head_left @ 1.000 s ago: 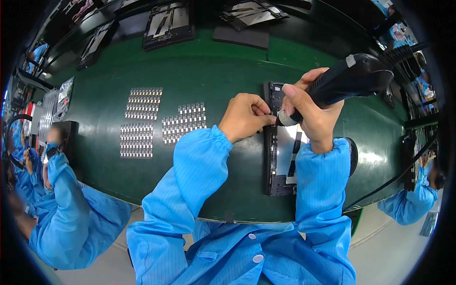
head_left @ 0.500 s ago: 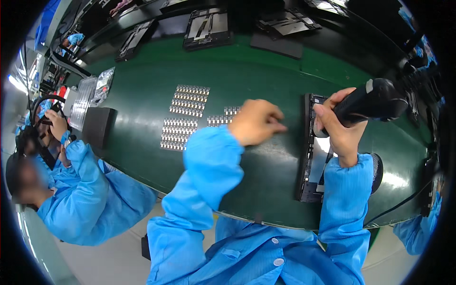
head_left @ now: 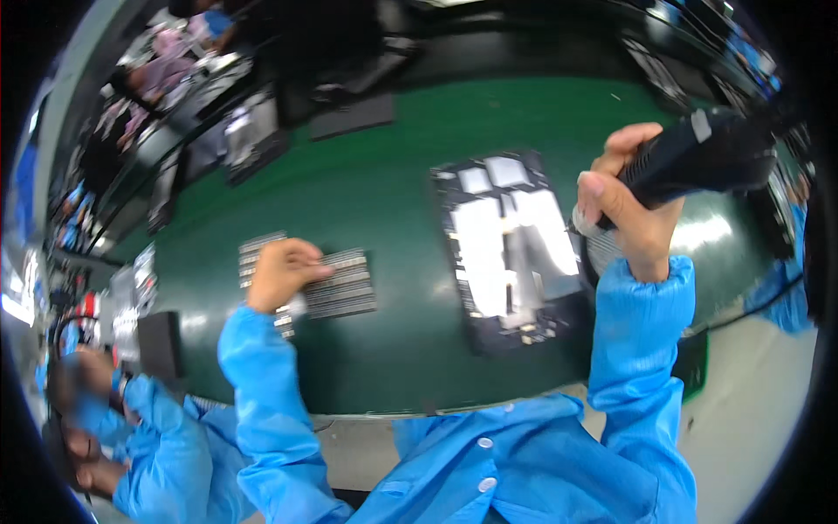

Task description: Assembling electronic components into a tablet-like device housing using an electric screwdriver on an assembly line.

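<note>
In the head view, the uncovered device (head_left: 515, 262) lies flat on the green counter (head_left: 401, 367), right of its middle, with one short end toward the near edge. It is probably fairly light, stiff along its frame but fragile inside, and its silvery plates may be slippery; the long dark rims look the safest place to take hold. The tool (head_left: 711, 157) looks bulkier and rigid, best held around its ribbed body.

The device has a dark frame, long bright plates, two small pale rectangles at the far end and tiny pale parts toward the near end, all blurred.

The right hand (head_left: 633, 205) has its grip wrapped around the black tool, whose pale tip sits just beside the device's right rim; contact cannot be told. The left hand (head_left: 281, 272) is over the sheets of small parts (head_left: 342, 293), toward the counter's left, its grip narrow; whether it pinches anything cannot be told.
</note>
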The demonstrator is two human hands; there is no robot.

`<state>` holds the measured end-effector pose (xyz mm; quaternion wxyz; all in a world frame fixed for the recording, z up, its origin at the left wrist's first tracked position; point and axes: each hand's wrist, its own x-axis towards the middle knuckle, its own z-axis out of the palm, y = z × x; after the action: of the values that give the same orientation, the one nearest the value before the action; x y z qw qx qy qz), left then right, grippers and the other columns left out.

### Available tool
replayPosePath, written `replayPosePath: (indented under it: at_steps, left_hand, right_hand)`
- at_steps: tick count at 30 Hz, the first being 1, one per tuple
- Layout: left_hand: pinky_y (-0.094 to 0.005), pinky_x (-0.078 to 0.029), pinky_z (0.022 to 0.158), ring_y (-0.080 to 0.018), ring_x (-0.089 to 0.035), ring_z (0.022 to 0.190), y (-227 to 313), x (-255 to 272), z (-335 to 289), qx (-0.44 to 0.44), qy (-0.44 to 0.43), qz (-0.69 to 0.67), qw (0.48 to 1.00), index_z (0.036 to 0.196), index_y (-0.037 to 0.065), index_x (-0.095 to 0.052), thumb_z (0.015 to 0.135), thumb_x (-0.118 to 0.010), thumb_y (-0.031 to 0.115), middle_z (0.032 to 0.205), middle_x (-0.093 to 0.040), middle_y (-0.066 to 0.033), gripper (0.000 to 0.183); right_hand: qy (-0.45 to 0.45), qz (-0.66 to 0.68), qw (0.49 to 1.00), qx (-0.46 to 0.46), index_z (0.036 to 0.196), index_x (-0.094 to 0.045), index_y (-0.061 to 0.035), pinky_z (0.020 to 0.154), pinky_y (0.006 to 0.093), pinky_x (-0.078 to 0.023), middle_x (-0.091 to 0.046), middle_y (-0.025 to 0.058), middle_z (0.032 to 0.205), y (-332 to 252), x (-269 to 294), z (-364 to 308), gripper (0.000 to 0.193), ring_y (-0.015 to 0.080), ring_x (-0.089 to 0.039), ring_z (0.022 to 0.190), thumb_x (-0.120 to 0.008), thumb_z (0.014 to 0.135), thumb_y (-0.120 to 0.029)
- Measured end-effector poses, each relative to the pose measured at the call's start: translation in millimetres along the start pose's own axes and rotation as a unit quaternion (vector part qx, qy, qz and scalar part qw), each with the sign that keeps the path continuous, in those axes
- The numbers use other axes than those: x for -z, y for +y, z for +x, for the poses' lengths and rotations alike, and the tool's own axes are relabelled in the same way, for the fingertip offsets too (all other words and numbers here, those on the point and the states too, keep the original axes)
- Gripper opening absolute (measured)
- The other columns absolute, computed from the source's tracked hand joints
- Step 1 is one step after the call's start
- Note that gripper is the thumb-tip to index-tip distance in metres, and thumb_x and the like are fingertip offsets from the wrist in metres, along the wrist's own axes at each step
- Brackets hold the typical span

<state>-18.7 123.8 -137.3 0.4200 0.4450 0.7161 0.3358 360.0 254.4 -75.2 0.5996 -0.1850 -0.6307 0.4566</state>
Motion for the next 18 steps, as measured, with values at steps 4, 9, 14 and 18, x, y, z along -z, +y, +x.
replayPosePath:
  at_steps: [4, 9, 14, 18]
  left_hand:
    - [-0.0209, -0.05, 0.068, -0.0102, -0.061, 0.072, 3, 4, -1, 0.023, 0.029, 0.01, 0.999, 0.089, -0.003, -0.064, 0.072, -0.072, -0.004, 0.079, -0.065, -0.0057, 0.019]
    - [-0.0195, -0.049, 0.068, -0.0082, -0.06, 0.071, -3, -21, 7, 0.008, -0.004, 0.019, 1.0, 0.091, -0.006, -0.065, 0.073, -0.071, -0.004, 0.079, -0.065, -0.0051, 0.019]
    - [-0.0193, -0.046, 0.065, -0.0071, -0.055, 0.067, -11, -28, -2, -0.063, 0.045, 0.131, 0.988, 0.09, -0.006, -0.065, 0.074, -0.071, -0.004, 0.077, -0.063, -0.0031, 0.017]
    - [-0.02, -0.044, 0.06, -0.0076, -0.054, 0.066, -13, -36, -11, -0.123, 0.084, 0.159, 0.976, 0.08, -0.003, -0.063, 0.073, -0.07, -0.004, 0.08, -0.064, -0.0059, 0.01]
  right_hand:
    - [0.039, -0.039, 0.997, -0.046, 0.108, -0.05, 0.0038, 0.045, 0.0231, -0.042, -0.056, 0.0033, 0.06, -14, 55, -15, 0.042, 0.0101, -0.052, 0.048, -0.072, 0.073, 0.002]
    - [0.107, 0.009, 0.994, -0.03, 0.096, -0.052, -0.001, 0.046, 0.0246, -0.044, -0.057, 0.0059, 0.062, 5, 92, -42, 0.033, 0.0125, -0.054, 0.049, -0.072, 0.071, 0.007]
    - [0.125, 0.011, 0.992, -0.022, 0.095, -0.053, -0.0002, 0.046, 0.0237, -0.044, -0.059, 0.0068, 0.063, 14, 91, -46, 0.032, 0.0125, -0.055, 0.049, -0.072, 0.07, 0.008]
    - [0.122, -0.002, 0.992, -0.036, 0.094, -0.054, 0.0007, 0.044, 0.0224, -0.042, -0.06, 0.0068, 0.062, 17, 89, -47, 0.032, 0.0114, -0.055, 0.049, -0.073, 0.07, 0.007]
